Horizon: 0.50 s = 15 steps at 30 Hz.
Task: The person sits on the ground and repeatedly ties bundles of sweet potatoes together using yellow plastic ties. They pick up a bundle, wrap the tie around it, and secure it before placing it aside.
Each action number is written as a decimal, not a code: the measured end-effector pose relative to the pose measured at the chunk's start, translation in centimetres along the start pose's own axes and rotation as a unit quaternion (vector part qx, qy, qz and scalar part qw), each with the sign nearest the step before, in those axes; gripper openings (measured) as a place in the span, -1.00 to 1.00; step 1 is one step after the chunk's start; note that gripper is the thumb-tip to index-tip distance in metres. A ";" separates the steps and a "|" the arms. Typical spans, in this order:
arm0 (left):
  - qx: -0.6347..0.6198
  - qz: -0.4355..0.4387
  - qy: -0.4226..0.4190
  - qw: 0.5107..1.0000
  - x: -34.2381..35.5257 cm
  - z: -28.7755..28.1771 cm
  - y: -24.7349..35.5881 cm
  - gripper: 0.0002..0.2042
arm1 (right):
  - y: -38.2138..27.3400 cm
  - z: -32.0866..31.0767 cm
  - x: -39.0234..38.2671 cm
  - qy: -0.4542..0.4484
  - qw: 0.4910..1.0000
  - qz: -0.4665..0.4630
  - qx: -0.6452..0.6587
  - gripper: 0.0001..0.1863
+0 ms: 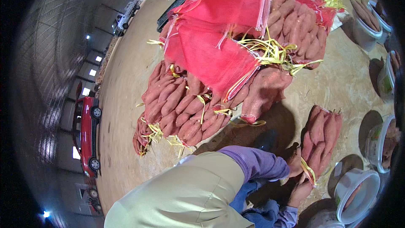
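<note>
A red mesh bag (pixel 318 139) packed with sweet potatoes lies on the floor at the right, its gathered neck toward me. A yellow tie string (pixel 309 171) runs across the neck. My left hand (pixel 296 164) is closed at the neck beside the string. Just below it, my right hand (pixel 301 191) grips the string's lower end at the bag's edge. The fingertips of both hands are partly hidden. Purple striped sleeves cover my forearms.
Filled mesh bags (pixel 168 101) are piled left of centre, with empty red mesh sacks (pixel 211 50) and yellow strings (pixel 270 52) on top. Clear tubs (pixel 358 194), some holding sweet potatoes, line the right side. A red car (pixel 87 135) stands far left.
</note>
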State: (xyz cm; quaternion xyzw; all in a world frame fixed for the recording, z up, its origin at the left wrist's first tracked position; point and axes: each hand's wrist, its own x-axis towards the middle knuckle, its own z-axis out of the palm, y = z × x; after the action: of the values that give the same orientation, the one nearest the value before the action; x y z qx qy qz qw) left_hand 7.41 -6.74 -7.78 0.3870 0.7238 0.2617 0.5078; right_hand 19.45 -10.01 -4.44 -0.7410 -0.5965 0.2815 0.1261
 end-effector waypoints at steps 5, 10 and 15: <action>0.029 -0.004 0.016 0.999 1.1 1.3 -2.7 0.04 | 2.1 1.2 0.6 -0.032 0.999 0.002 -0.010 -0.36; 0.087 -0.037 -0.028 0.995 1.2 0.1 -2.6 0.20 | 1.4 0.8 0.3 -0.025 0.996 -0.009 -0.085 -0.36; 0.104 -0.015 -0.031 0.994 1.4 -1.0 0.0 0.01 | -1.3 -1.7 1.5 -0.092 0.949 0.058 0.295 -0.50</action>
State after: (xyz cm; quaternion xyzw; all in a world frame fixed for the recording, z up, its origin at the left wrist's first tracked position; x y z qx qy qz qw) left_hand 6.18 -5.59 -8.18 0.4351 0.7365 0.1652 0.4909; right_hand 19.62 -7.95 -2.78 -0.6747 -0.4516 0.5192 0.2670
